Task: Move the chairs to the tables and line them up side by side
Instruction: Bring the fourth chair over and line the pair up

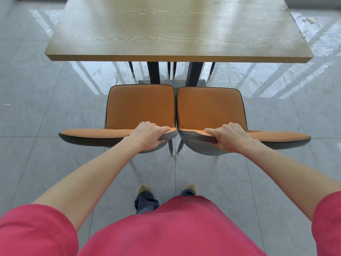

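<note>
Two orange-seated chairs with grey backs stand side by side in front of a light wooden table (177, 58). The left chair (140, 106) and the right chair (210, 109) nearly touch along their inner edges, seats facing the table. My left hand (149, 135) grips the top of the left chair's backrest near its right end. My right hand (228, 137) grips the top of the right chair's backrest near its left end. The seats' front edges lie just short of the table's near edge.
Dark table legs on a grey base (171, 82) stand under the tabletop, with thin chair legs (170, 71) of other chairs behind them. Glossy grey floor tiles (46, 108) spread on both sides. My feet (145, 189) stand behind the chairs.
</note>
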Available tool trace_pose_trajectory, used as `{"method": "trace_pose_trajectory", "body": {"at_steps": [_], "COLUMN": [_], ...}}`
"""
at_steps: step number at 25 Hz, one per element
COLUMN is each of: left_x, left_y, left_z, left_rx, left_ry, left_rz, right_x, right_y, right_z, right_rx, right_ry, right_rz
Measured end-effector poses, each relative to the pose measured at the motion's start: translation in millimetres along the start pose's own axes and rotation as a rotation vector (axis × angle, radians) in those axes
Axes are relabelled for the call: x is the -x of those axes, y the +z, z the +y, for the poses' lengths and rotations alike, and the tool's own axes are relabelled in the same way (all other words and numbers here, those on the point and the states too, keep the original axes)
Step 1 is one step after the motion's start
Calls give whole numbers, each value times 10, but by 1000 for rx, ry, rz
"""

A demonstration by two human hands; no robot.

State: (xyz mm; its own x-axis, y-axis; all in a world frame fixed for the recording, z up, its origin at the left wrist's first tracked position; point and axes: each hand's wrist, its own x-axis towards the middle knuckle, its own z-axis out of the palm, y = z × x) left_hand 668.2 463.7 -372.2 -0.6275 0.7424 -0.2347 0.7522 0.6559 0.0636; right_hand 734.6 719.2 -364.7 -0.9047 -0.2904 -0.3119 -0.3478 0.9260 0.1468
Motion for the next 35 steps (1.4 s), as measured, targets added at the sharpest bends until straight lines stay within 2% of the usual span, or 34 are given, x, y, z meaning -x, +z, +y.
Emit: {"method": "trace_pose_trajectory", "body": {"at_steps": [20,22,25,27,30,32,35], "left_x": [46,36,32,34,-16,-48,-109], "left_y": [-43,-64,-96,-115,-159,-216,-366], "left_z": [33,33,-1,10,26,28,-43], "left_rx": [108,124,138,175,420,487,351], "left_ry": [-31,-30,-34,-90,-295,-362,-411], "left_rz": [-52,-70,-127,-199,-314,-284,-187], "right_x": [38,20,-23,-55,-162,-217,-320], "right_y": [38,34,9,-25,-95,-170,-359], "right_z": [-22,-15,-9,-27,-85,-125,-171], "right_rx": [-20,-50,-247,-429,-534,-499,-441], "right_ry": [45,55,102,188,263,270,274], "right_rz": [60,27,-109,-157,-157,-165,-137]}}
